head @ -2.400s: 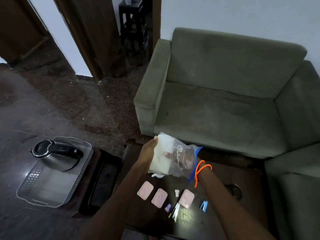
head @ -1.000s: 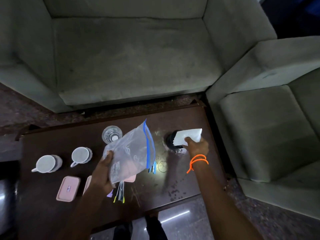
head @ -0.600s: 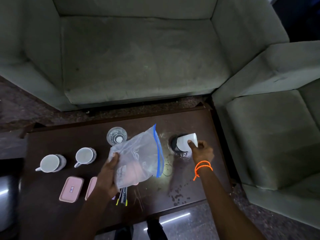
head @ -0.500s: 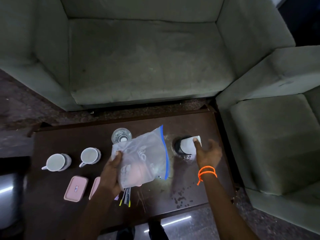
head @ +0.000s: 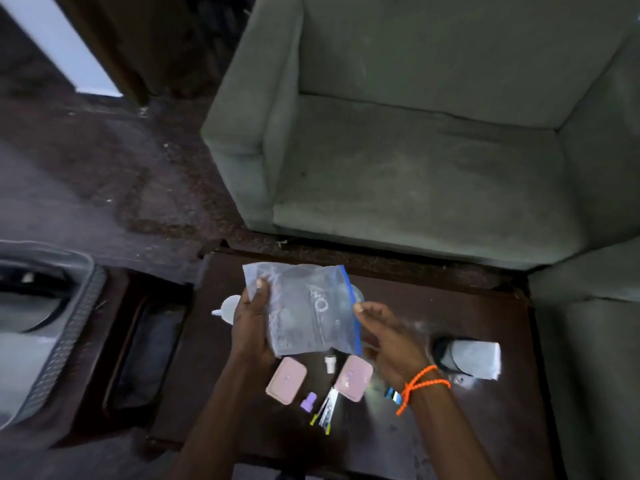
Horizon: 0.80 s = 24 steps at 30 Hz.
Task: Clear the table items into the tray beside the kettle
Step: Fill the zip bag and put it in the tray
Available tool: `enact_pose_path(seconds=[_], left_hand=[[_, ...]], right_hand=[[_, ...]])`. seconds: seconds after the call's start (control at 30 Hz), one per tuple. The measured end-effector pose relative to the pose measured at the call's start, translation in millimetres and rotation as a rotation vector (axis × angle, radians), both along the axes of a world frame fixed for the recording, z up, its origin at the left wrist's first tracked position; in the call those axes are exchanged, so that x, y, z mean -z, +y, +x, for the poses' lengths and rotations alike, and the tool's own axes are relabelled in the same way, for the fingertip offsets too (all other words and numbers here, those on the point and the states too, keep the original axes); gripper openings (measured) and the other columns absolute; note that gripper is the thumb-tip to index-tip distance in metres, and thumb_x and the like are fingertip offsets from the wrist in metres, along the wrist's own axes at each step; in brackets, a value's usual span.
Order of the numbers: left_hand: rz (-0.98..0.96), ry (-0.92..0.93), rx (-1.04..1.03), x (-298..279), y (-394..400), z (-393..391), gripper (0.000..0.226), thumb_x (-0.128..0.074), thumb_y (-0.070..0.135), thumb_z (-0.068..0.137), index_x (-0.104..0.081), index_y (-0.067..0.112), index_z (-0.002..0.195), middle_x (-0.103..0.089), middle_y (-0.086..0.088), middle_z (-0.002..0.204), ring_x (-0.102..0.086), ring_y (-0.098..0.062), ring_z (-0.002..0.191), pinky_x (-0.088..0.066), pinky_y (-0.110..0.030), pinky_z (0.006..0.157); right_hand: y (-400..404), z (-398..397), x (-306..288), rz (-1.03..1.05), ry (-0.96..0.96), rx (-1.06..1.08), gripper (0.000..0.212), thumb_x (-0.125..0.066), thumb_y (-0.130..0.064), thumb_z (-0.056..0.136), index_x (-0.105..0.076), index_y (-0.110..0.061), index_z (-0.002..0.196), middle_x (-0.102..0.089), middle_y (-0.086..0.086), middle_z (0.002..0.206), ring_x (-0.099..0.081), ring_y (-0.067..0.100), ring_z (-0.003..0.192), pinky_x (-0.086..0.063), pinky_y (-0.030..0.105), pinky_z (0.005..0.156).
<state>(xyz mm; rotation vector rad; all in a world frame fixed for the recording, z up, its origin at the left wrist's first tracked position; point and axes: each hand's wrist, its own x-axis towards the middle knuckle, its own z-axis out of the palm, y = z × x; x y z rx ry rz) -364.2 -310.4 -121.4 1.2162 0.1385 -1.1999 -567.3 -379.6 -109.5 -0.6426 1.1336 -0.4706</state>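
While the clear zip bag [head: 308,310] is pinched by the left hand [head: 251,327], the right hand [head: 388,337] is held open-fingered, touching its blue edge above the bench [head: 467,427].

The only print I can see is on the clear zip bag [head: 304,306] I hold: faint pale marks, one shaped like an "O", too blurred for me to read. Nothing else on my desk [head: 467,323] carries legible writing.

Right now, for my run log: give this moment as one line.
left hand: holds zip bag | right hand: at bag's blue edge, grip unclear | pink cases, small items: on table | tray: left
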Motion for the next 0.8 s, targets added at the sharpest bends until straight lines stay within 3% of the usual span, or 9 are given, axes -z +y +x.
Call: enact_pose_path(seconds=[0.1, 0.2, 0.33, 0.4, 0.53, 0.63, 0.73, 0.8], left_hand=[[0.037, -0.042, -0.059, -6, 32, 34, 0.061, -0.060, 0.046, 0.099, -0.051, 0.006, 0.144, -0.053, -0.030, 0.146, -0.054, -0.048, 0.133, -0.040, -0.071, 0.109], [0.060, -0.135, -0.141, -5, 72, 71, 0.053, -0.056, 0.041, 0.102, -0.052, 0.009, 0.144, -0.068, -0.014, 0.130, -0.070, -0.030, 0.113, -0.060, -0.049, 0.094], [-0.019, -0.082, -0.246, -10, 131, 111, 0.047, -0.053, 0.039, 0.105, -0.058, 0.004, 0.136, -0.062, -0.028, 0.133, -0.061, -0.045, 0.120, -0.045, -0.065, 0.105], [0.015, -0.130, -0.303, -12, 159, 130, 0.047, -0.057, 0.040, 0.103, -0.061, 0.001, 0.130, -0.063, -0.032, 0.130, -0.062, -0.046, 0.115, -0.045, -0.068, 0.102], [0.139, -0.310, -0.474, -14, 211, 172, 0.019, -0.069, 0.029, 0.097, -0.071, 0.011, 0.093, -0.066, -0.025, 0.103, -0.059, -0.035, 0.097, -0.050, -0.059, 0.096], [0.164, -0.406, -0.485, -13, 240, 193, 0.023, -0.070, 0.035, 0.095, -0.073, 0.017, 0.081, -0.071, -0.013, 0.088, -0.064, -0.029, 0.084, -0.056, -0.047, 0.080], [0.165, -0.329, -0.488, -10, 258, 207, 0.039, -0.067, 0.056, 0.092, -0.080, 0.019, 0.097, -0.080, -0.010, 0.099, -0.077, -0.027, 0.088, -0.063, -0.037, 0.070], [0.159, -0.281, -0.493, -5, 268, 218, 0.052, -0.063, 0.065, 0.091, -0.077, 0.021, 0.116, -0.078, -0.012, 0.115, -0.076, -0.029, 0.105, -0.062, -0.045, 0.084]], right_hand=[[8, 40, 6, 0.135, -0.185, -0.080, 0.025, -0.078, -0.017, 0.080, -0.066, -0.020, 0.102, -0.073, 0.013, 0.110, -0.074, 0.026, 0.088, -0.060, 0.039, 0.068], [18, 82, 4, 0.145, -0.303, -0.173, 0.018, -0.075, -0.011, 0.083, -0.070, -0.015, 0.099, -0.072, 0.014, 0.108, -0.073, 0.024, 0.087, -0.061, 0.038, 0.074], [40, 141, -5, 0.201, -0.307, -0.451, 0.028, -0.073, -0.014, 0.085, -0.070, -0.006, 0.111, -0.072, 0.009, 0.105, -0.070, 0.020, 0.091, -0.059, 0.037, 0.086], [52, 171, -11, 0.145, -0.234, -0.629, 0.024, -0.072, -0.007, 0.083, -0.071, -0.003, 0.107, -0.071, 0.010, 0.099, -0.070, 0.016, 0.085, -0.059, 0.029, 0.082], [53, 223, -22, -0.046, -0.118, -0.766, 0.024, -0.079, -0.003, 0.067, -0.076, -0.002, 0.091, -0.072, 0.013, 0.090, -0.071, 0.016, 0.076, -0.060, 0.028, 0.075], [59, 260, -27, -0.066, -0.158, -0.869, 0.034, -0.085, -0.010, 0.069, -0.076, -0.003, 0.101, -0.075, 0.014, 0.099, -0.072, 0.022, 0.087, -0.061, 0.036, 0.079], [78, 292, -25, -0.023, -0.218, -0.898, 0.030, -0.077, -0.013, 0.081, -0.073, -0.003, 0.109, -0.072, 0.015, 0.104, -0.068, 0.027, 0.096, -0.058, 0.044, 0.089], [92, 315, -22, -0.048, -0.199, -0.924, 0.021, -0.074, -0.010, 0.081, -0.076, -0.005, 0.101, -0.070, 0.014, 0.099, -0.065, 0.027, 0.094, -0.056, 0.043, 0.088]])
